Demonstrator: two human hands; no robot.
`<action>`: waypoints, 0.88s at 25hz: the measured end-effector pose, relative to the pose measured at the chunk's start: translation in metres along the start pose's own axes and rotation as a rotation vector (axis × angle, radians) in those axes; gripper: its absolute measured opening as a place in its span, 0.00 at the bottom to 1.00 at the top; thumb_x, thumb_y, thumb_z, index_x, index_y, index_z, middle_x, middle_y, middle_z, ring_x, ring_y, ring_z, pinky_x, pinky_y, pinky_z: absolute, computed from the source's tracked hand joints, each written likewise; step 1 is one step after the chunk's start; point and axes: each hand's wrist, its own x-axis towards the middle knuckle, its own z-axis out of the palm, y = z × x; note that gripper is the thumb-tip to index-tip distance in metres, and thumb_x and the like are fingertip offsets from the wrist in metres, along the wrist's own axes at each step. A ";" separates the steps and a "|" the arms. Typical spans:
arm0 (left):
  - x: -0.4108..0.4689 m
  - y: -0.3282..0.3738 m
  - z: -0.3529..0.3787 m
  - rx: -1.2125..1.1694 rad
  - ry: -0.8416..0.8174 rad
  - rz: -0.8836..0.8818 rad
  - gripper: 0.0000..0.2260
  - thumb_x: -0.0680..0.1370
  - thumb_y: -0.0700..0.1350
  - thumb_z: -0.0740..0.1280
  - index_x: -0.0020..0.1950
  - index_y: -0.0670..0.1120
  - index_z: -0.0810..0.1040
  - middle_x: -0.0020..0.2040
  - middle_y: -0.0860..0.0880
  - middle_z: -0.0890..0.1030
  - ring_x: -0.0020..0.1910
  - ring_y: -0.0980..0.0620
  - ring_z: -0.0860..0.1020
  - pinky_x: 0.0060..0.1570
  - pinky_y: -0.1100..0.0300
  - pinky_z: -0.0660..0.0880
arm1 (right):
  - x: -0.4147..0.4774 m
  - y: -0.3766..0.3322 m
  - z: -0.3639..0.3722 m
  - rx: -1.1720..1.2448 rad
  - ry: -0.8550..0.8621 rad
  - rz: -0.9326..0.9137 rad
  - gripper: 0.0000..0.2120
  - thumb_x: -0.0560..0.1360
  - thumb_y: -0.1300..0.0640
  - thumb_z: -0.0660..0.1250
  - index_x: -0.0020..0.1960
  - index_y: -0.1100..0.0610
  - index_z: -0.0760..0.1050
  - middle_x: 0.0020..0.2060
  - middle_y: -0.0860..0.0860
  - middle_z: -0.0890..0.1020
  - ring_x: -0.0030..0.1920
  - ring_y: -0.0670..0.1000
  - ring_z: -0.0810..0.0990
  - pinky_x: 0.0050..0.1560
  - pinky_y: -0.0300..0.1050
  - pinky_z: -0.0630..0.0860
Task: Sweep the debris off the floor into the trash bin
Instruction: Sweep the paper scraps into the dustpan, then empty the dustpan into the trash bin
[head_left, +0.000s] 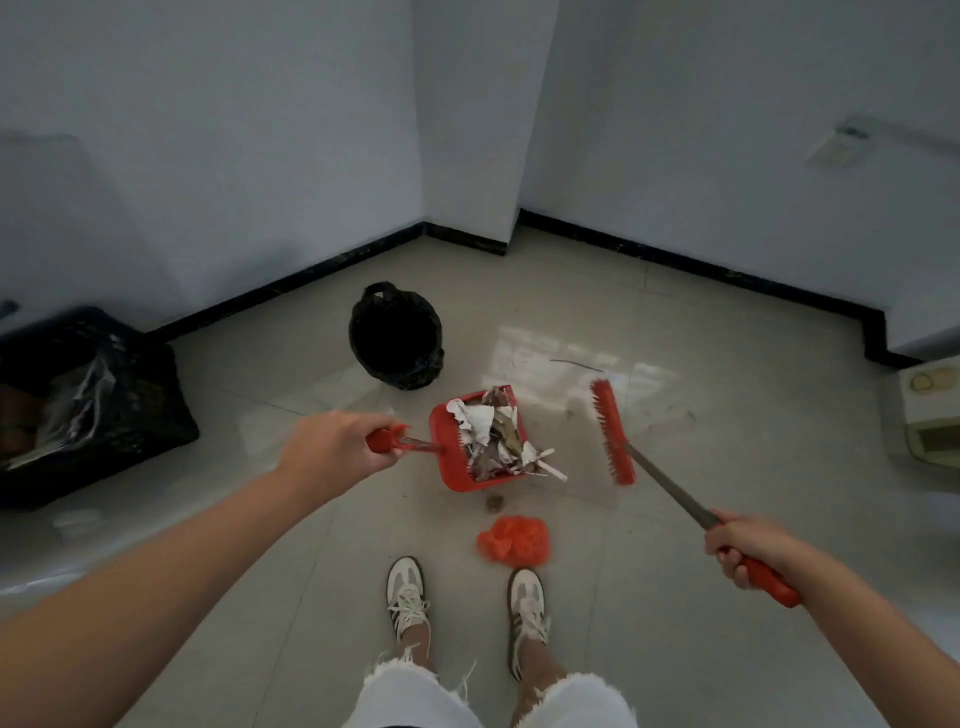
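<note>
My left hand (332, 449) grips the handle of a red dustpan (452, 462), which is loaded with torn white paper and dry brown leaves (496, 439). A few pieces stick out over its right edge. My right hand (748, 545) holds the red grip of a broom whose red brush head (613, 431) hovers just right of the dustpan. A small trash bin lined with a black bag (397, 338) stands on the floor beyond the dustpan, near the wall. A crumpled orange plastic bag (514, 540) and a small brown scrap (493, 501) lie on the tiles in front of my shoes.
A black crate lined with a black bag (88, 405) sits at the left by the wall. A beige device (930, 415) rests on the floor at the right edge. White walls with black skirting form a jutting corner (467, 239) behind the bin. A thin twig (576, 365) lies farther right.
</note>
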 end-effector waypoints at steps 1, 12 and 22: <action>-0.007 0.004 -0.007 -0.016 0.030 -0.042 0.11 0.69 0.59 0.72 0.49 0.59 0.83 0.39 0.57 0.84 0.40 0.50 0.81 0.32 0.62 0.67 | 0.009 -0.007 -0.006 0.011 -0.008 0.011 0.21 0.73 0.74 0.57 0.60 0.54 0.69 0.20 0.52 0.66 0.14 0.44 0.65 0.16 0.31 0.63; -0.116 0.044 -0.048 -0.506 0.389 -0.541 0.23 0.62 0.66 0.76 0.41 0.48 0.85 0.30 0.55 0.76 0.31 0.54 0.72 0.37 0.56 0.68 | 0.029 -0.024 -0.051 -0.125 -0.144 -0.016 0.08 0.74 0.73 0.57 0.43 0.61 0.67 0.18 0.52 0.66 0.12 0.45 0.66 0.14 0.31 0.65; -0.176 0.069 -0.019 -0.957 0.703 -1.001 0.12 0.70 0.54 0.75 0.39 0.45 0.84 0.22 0.53 0.64 0.25 0.52 0.61 0.33 0.58 0.61 | 0.000 -0.048 -0.022 -0.510 -0.122 -0.084 0.28 0.73 0.73 0.60 0.73 0.64 0.62 0.18 0.51 0.67 0.15 0.44 0.67 0.17 0.30 0.64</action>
